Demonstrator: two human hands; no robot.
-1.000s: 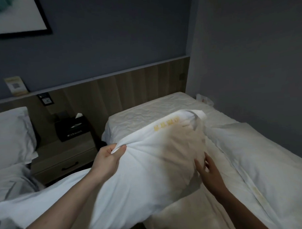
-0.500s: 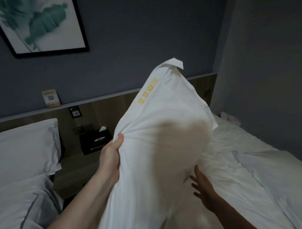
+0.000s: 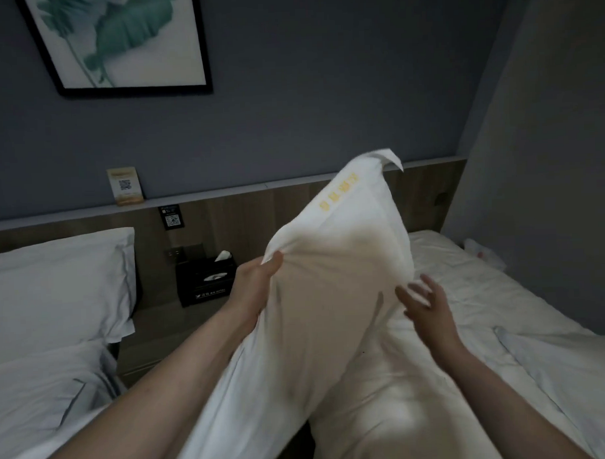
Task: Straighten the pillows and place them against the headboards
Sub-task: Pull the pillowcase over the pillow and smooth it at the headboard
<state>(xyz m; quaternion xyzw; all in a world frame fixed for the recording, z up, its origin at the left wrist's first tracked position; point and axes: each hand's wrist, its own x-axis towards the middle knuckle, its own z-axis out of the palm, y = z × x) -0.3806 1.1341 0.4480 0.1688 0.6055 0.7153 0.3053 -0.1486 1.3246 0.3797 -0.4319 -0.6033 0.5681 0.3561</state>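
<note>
While the right-hand bed [image 3: 474,292] lies bare beneath the wooden headboard [image 3: 259,210], the white pillow [image 3: 331,297] hangs tilted above it, so one-sided support could let it sag or slip. The left hand [image 3: 253,286] pinches its edge; the right hand [image 3: 427,304], fingers spread, is just beside its other side.

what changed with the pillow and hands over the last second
The white pillow with yellow lettering was lifted off the right-hand bed and now stands raised on end. The left hand kept gripping its edge throughout. The right hand came off the pillow's face and now hovers open beside it. The other white pillow stayed against the wooden headboard.
</note>
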